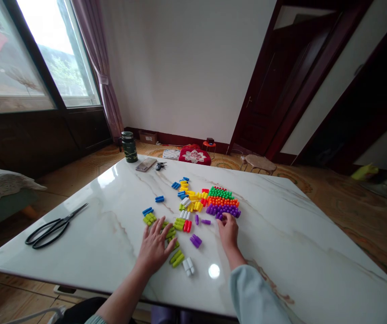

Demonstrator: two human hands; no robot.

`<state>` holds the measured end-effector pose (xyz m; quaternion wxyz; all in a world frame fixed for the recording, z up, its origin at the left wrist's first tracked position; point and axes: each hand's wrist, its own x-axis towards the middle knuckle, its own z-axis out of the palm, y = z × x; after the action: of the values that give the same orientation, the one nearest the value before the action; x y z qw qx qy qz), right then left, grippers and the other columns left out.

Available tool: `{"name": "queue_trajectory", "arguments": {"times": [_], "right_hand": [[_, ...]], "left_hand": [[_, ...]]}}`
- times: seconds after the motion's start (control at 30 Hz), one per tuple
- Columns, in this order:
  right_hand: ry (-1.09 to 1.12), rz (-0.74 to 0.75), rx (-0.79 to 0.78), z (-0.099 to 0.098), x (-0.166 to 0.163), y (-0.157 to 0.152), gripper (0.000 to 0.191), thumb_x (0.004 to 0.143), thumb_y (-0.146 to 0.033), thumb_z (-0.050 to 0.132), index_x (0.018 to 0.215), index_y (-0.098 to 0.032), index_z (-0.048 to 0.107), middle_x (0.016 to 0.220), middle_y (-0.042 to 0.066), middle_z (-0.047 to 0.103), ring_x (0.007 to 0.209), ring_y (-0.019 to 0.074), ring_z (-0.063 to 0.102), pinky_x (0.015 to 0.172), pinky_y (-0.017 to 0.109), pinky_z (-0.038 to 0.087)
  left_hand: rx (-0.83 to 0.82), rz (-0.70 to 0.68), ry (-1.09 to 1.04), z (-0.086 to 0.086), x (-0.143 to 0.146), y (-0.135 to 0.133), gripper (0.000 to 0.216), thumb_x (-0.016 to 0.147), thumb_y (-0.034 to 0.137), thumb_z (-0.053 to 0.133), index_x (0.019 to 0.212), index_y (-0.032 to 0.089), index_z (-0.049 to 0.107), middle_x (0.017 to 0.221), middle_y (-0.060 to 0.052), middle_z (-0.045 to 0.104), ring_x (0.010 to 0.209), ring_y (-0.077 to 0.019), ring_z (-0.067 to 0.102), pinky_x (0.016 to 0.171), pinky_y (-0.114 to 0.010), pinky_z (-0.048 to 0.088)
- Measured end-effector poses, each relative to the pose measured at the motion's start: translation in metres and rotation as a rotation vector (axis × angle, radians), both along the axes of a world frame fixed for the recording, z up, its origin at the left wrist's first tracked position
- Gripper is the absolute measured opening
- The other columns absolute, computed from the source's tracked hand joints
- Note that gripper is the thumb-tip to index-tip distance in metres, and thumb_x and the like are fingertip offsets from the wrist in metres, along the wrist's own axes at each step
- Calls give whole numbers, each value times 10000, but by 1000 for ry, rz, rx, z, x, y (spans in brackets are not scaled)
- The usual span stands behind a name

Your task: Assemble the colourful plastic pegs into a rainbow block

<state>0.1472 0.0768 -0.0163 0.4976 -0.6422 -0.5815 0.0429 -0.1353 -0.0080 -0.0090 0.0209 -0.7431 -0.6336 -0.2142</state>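
Observation:
Small plastic peg pieces in several colours lie scattered on a white marble table [281,243]. A joined block of green, orange and purple rows [222,201] sits mid-table. My right hand [228,231] pinches at the purple row's near edge, fingers closed on a purple piece [219,216]. My left hand [154,246] lies flat with spread fingers on the table, touching loose green pieces [171,233]. Loose purple pieces [195,240], green and white pieces [182,261] and a yellow, white and blue pile [189,198] lie between and beyond the hands.
Black scissors [53,226] lie at the table's left. A dark green cup [129,146], a phone [146,164] and keys [160,166] sit at the far edge. On the floor beyond are a red cushion [194,155] and a small stool [259,163].

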Motion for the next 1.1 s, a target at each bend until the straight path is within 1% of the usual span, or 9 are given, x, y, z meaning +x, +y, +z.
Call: {"name": "queue_trajectory", "arguments": {"times": [0.1, 0.17, 0.23, 0.33, 0.43, 0.57, 0.77, 0.97, 1.1], "right_hand": [[6, -41, 72, -1, -1, -7, 211, 827, -395, 515, 758, -197, 522, 761, 46, 559, 626, 164, 510, 643, 296, 451], [-65, -17, 55, 0, -1, -13, 277, 852, -410, 494, 657, -213, 479, 704, 24, 521, 621, 158, 492, 642, 284, 428], [-134, 33, 1, 1, -2, -17, 313, 863, -402, 485, 621, -206, 501, 704, 22, 529, 613, 146, 488, 640, 273, 407], [-171, 79, -82, 2, -4, -18, 271, 864, -359, 477, 708, -189, 620, 793, 32, 588, 617, 127, 514, 638, 255, 395], [-182, 80, -134, 1, -4, -16, 251, 853, -335, 483, 806, -193, 684, 873, 40, 621, 639, 125, 538, 649, 248, 400], [-210, 88, -162, 0, -4, -15, 259, 855, -334, 485, 888, -191, 698, 938, 48, 643, 636, 123, 541, 656, 251, 406], [-243, 80, -191, 2, -4, -16, 308, 858, -319, 492, 1052, -168, 678, 997, 59, 650, 643, 123, 554, 671, 253, 413], [-277, 85, -183, 6, -6, -18, 303, 853, -312, 495, 1053, -182, 682, 982, 55, 646, 642, 120, 550, 654, 248, 409], [-287, 82, -181, 4, -5, -17, 290, 858, -319, 495, 1020, -178, 689, 986, 53, 633, 630, 116, 534, 654, 254, 412]], "left_hand": [[7, -4, -10, 0, 0, 0, 489, 905, 505, 453, 1308, 259, 579, 1501, -103, 397, 1354, -327, 381, 1124, -551, 235], [12, -7, -11, 0, 0, -1, 487, 901, 502, 463, 1306, 258, 580, 1495, -101, 407, 1354, -325, 380, 1125, -547, 237], [15, -8, -8, 0, 0, 0, 485, 898, 498, 470, 1304, 256, 581, 1494, -100, 410, 1354, -322, 380, 1126, -542, 239], [5, -3, 8, -1, 0, 0, 491, 904, 503, 456, 1310, 253, 574, 1501, -104, 397, 1358, -319, 377, 1125, -546, 237], [-6, -4, 23, -1, -1, 0, 501, 909, 514, 442, 1317, 251, 566, 1503, -108, 394, 1361, -315, 373, 1123, -547, 239], [-2, -4, 23, -1, -1, 0, 503, 909, 516, 441, 1315, 247, 568, 1506, -112, 388, 1361, -317, 373, 1122, -547, 240], [-6, -5, 31, 0, 0, 0, 501, 908, 515, 441, 1316, 252, 566, 1507, -107, 387, 1363, -313, 370, 1124, -541, 233], [-5, -7, 21, 0, -1, 0, 493, 907, 509, 449, 1315, 259, 569, 1509, -96, 388, 1364, -313, 364, 1130, -534, 228], [-4, -7, 7, 0, -1, 0, 493, 901, 513, 456, 1309, 264, 575, 1500, -92, 402, 1365, -316, 364, 1132, -532, 231]]}}
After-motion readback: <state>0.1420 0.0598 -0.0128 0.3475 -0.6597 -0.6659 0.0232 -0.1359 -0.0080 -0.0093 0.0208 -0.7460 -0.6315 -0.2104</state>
